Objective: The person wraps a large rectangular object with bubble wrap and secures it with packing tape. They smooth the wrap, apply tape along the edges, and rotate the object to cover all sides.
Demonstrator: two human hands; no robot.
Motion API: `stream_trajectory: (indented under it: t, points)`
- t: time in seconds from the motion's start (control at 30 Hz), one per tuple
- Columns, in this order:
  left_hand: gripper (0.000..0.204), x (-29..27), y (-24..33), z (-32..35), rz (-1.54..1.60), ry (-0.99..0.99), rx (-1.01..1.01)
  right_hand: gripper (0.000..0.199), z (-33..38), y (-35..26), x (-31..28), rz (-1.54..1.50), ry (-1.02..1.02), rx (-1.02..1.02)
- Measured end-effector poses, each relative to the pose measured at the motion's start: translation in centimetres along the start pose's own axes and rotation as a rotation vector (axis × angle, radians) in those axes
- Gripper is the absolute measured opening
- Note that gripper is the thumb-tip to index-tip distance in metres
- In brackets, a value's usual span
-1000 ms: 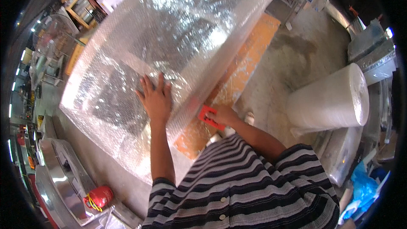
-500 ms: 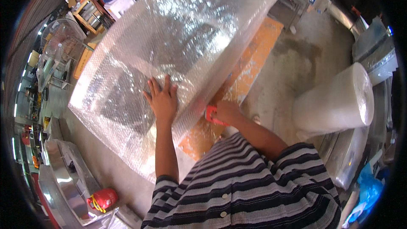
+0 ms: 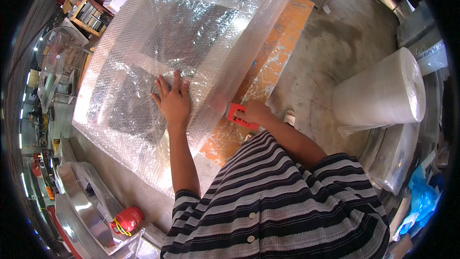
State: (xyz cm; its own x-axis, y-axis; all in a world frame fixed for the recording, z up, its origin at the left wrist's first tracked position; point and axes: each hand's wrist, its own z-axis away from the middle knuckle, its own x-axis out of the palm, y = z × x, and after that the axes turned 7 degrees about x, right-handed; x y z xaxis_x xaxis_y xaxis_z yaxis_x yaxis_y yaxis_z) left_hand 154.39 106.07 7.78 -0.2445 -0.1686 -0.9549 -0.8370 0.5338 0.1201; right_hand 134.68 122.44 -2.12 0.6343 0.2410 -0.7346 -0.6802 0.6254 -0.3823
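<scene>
A large, flat-topped bulky item lies under clear bubble wrap (image 3: 191,33) on a worn orange tabletop (image 3: 268,62). My left hand (image 3: 173,105) lies flat on the bubble wrap, fingers spread. My right hand (image 3: 258,113) is closed around a flat red hand tool (image 3: 238,115) with dark markings, whose exact kind I cannot make out. The tool's left end meets the near right edge of the wrap, above the orange tabletop. What lies beneath the wrap shows only as dark and pale patches.
A big upright roll of bubble wrap (image 3: 373,96) stands at the right, beside plastic-wrapped pieces (image 3: 393,163) and a blue plastic bag (image 3: 421,201). At the lower left are a red canister (image 3: 128,219) and steel sheet-metal parts (image 3: 74,187). A fan (image 3: 57,55) stands farther back.
The view has shifted, with the wrapped item sitting slightly more to the left. My right hand and the red tool have turned, showing more of the tool's marked side. My left hand stays on the wrap.
</scene>
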Motion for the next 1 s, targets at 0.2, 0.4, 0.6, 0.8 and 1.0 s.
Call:
stream_trajectory:
  t: [0.2,0.4,0.6,0.8,1.0]
  points:
    - [0.052,0.0,-0.1,0.2,-0.027,-0.026,-0.006,0.066,0.2,-0.2,-0.1,-0.077,-0.133,0.067]
    - [0.052,-0.3,0.0,0.4,-0.028,-0.026,0.007,0.061,0.5,-1.2,-1.0,0.009,-0.052,0.022]
    - [0.053,-0.2,0.3,0.0,-0.046,-0.011,0.021,0.044,0.1,-2.5,-1.9,0.206,0.097,-0.085]
    - [0.053,0.1,-1.0,-1.0,-0.040,-0.011,0.027,0.043,1.6,1.3,-0.5,0.362,-0.058,-0.130]
    - [0.054,0.0,-0.5,-0.7,-0.003,-0.073,0.005,0.069,3.2,6.5,-0.8,0.044,0.011,0.039]
